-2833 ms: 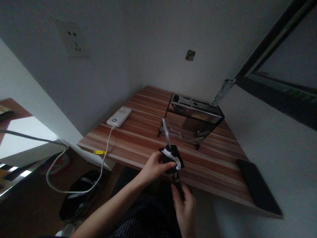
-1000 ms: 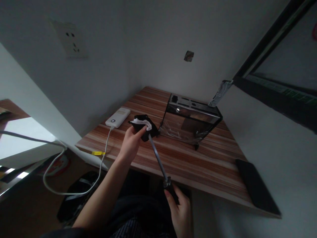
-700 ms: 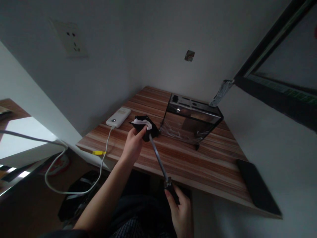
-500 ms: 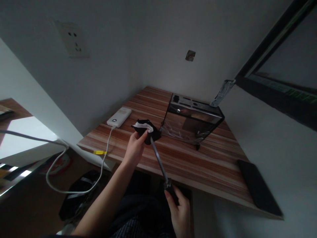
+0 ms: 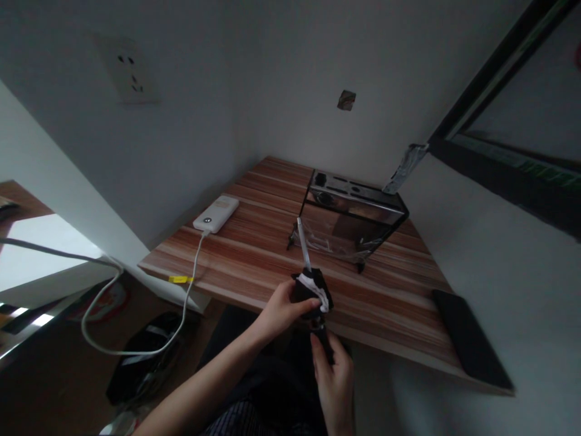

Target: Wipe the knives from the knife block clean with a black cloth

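My right hand (image 5: 333,375) is wrapped round the black handle of a long metal rod (image 5: 304,242), which points up and away over the table. What kind of tool it is, I cannot tell. Close above that hand, my left hand (image 5: 290,309) grips a folded black cloth (image 5: 324,284) with a white layer (image 5: 313,286) showing along it. The cloth lies around or against the lower rod near the handle; the contact itself is hidden. Beyond the rod's tip stands a clear tank (image 5: 336,224) with a black frame and small feet.
On the wood-grain table (image 5: 254,242), a white power bank (image 5: 216,213) with a cable (image 5: 193,272) lies left. A black flat slab (image 5: 472,339) rests at the right edge. A wrapped strip (image 5: 405,169) leans by the tank. A dark frame (image 5: 503,175) hangs upper right.
My left hand has moved right and down with the cloth, from the rod's far end to close by the handle. The rod's tip now shows bare and points more upright.
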Motion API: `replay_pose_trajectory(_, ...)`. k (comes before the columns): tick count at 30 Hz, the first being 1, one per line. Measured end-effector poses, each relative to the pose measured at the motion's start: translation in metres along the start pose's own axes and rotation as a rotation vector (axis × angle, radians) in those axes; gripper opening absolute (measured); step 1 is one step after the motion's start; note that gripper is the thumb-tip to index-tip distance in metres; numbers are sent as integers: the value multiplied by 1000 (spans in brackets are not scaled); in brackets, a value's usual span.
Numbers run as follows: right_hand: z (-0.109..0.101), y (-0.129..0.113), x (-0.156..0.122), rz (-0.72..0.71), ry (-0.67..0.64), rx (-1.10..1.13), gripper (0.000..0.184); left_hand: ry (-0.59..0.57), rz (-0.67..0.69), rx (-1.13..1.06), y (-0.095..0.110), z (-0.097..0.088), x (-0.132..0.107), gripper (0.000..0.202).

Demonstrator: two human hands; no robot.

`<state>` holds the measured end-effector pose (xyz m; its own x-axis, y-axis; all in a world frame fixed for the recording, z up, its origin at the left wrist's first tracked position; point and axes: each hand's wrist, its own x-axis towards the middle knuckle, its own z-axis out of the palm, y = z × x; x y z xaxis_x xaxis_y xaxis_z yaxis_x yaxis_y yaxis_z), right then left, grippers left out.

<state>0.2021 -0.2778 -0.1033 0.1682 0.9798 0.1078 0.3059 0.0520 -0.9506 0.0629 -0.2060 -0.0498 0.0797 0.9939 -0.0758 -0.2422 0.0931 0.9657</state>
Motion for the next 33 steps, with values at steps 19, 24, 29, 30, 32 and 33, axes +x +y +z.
replay_pose_trajectory(19,-1,-8,5,-88,23,6,35,-7,44,52,-9,4,-11,32)
replay_pose_trajectory(24,2,-16,9,-136,-52,35,27,48,35,-12,2,-1,-10,31)
replay_pose_trajectory(29,6,-15,8,-174,-69,41,24,141,77,-7,17,-9,-6,30)
replay_pose_trajectory(30,6,-13,8,-176,-76,38,24,162,83,-16,19,-11,-4,31)
replay_pose_trajectory(32,6,-9,6,-174,-91,27,24,204,87,-45,21,-15,0,33)
replay_pose_trajectory(33,6,-7,5,-173,-91,21,24,225,89,-62,22,-17,3,35)
